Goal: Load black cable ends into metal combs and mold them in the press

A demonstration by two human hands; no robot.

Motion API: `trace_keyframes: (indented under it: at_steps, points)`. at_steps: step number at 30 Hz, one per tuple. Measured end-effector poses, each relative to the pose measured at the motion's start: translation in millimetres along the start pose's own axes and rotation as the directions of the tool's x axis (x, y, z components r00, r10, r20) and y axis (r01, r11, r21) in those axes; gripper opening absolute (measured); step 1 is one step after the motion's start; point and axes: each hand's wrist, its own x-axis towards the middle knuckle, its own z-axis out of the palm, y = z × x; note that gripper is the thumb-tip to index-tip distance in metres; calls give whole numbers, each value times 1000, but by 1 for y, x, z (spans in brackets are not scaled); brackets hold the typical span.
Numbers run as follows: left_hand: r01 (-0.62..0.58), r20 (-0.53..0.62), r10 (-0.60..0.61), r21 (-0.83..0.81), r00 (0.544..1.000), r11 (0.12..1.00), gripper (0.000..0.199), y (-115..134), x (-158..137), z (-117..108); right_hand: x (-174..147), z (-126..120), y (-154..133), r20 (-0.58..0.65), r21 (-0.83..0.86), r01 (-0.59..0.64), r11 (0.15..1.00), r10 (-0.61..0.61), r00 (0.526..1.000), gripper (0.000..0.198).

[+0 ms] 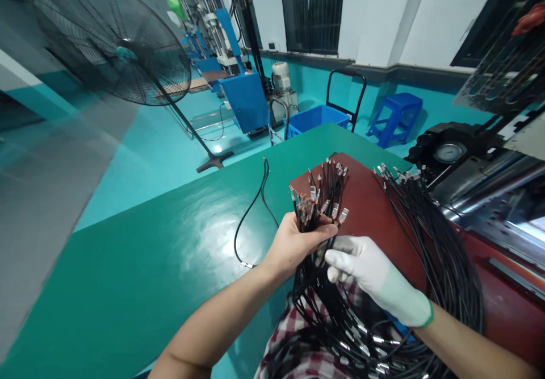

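My left hand (300, 237), bare, is wrapped round a bundle of black cables (307, 274) just below their ends. Metal terminals (344, 215) and some copper-coloured ends stick up above the fingers. My right hand (361, 268), in a white glove, is closed at the right side of this bundle, thumb and fingers pinching at a black cable below my left thumb; the fingertips are partly hidden. The cables hang over my lap, where more metal terminals (361, 339) show among the black loops.
Another cable bunch (443, 242) lies at the right on the reddish-brown surface (366, 191). A looped cable (238, 237) rests on the green table (170, 254). Machinery with a gauge (449, 151) stands at the right. Beyond are a fan (123, 49), a blue crate (315, 119) and a blue stool (398, 112).
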Motion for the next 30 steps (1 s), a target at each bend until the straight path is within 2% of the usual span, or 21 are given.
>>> trace_keyframes:
  at_steps: [6, 9, 10, 12, 14, 16, 18, 20, 22, 27, 30]
  points:
    - [43, 125, -49, 52, 991, 998, 29, 5, -4, -5, 7, 12, -16, -101, -51, -50, 997, 45, 994, 30]
    - [-22, 33, 21, 40, 999, 999, 31, 3, -3, -15, 17, 2, -17, -91, -128, -16, 992, 4, 996, 36]
    - [-54, -6, 54, 21, 999, 998, 32, 2, -3, -19, 22, -7, -16, -105, -222, -20, 975, -4, 994, 37]
    - [-83, -47, 82, -24, 995, 996, 34, 0, -1, -27, 35, -29, -16, -200, -495, -90, 864, -12, 980, 34]
    - [-81, -48, 78, -63, 996, 995, 39, -2, 2, -31, 52, -51, -15, -329, -711, -224, 666, -33, 944, 38]
    - [-84, -37, 81, -71, 996, 994, 45, -3, 5, -30, 72, -65, -14, -421, -770, -329, 547, -48, 906, 52]
    - [-89, -16, 89, -69, 996, 994, 49, -3, 7, -24, 93, -70, -13, -496, -756, -399, 518, -57, 866, 60]
    - [-86, 10, 86, -57, 996, 995, 50, -2, 7, -18, 112, -69, -10, -552, -729, -442, 523, -68, 831, 60]
    - [-88, 23, 89, -48, 996, 995, 50, 0, 6, -14, 124, -67, -5, -560, -695, -428, 577, -62, 826, 51]
    - [-89, 25, 91, -62, 996, 994, 47, 1, 3, -17, 122, -72, 6, -456, -547, -219, 808, -69, 887, 27]
    - [-86, 17, 88, -72, 996, 994, 48, 1, 3, -19, 102, -72, 3, -404, -453, -76, 888, -129, 905, 26]
